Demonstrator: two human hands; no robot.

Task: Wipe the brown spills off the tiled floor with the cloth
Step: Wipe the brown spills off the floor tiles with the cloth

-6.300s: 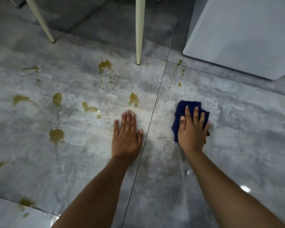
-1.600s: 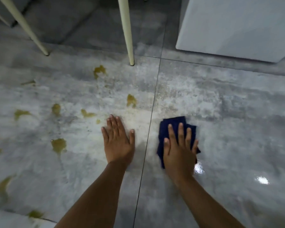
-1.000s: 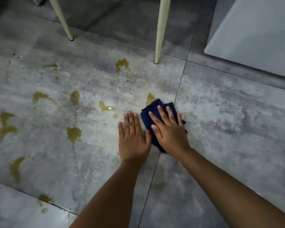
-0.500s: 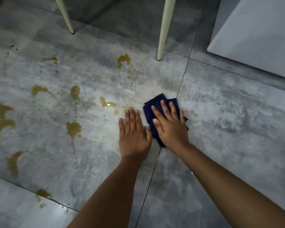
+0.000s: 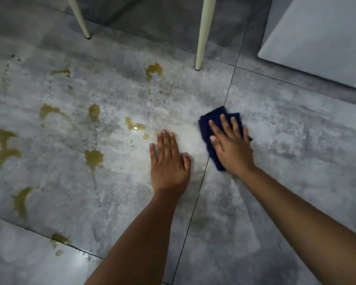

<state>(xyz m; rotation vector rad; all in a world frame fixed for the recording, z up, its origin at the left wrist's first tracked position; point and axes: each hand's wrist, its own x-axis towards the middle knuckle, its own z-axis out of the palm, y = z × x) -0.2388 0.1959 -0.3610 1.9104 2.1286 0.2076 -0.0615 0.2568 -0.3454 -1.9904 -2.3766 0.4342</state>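
A dark blue cloth (image 5: 207, 122) lies on the grey tiled floor (image 5: 296, 140), straddling a grout line. My right hand (image 5: 231, 144) presses flat on it with straight, spread fingers. My left hand (image 5: 169, 159) rests flat on the floor just left of the cloth, a gap between them. Several brown spills mark the left tile: one near the chair leg (image 5: 153, 70), one just beyond my left fingertips (image 5: 134, 125), one further left (image 5: 94, 158), more toward the left edge (image 5: 5, 145).
Two cream chair legs stand at the top, one at centre (image 5: 202, 33) and one further left (image 5: 78, 17). A white appliance or cabinet (image 5: 321, 38) fills the top right corner. The tile under and right of the cloth shows no brown spots.
My right hand has slid the cloth to the right, away from my left hand. The spot beside the cloth 1.0 s ago no longer shows. My left hand has stayed planted.
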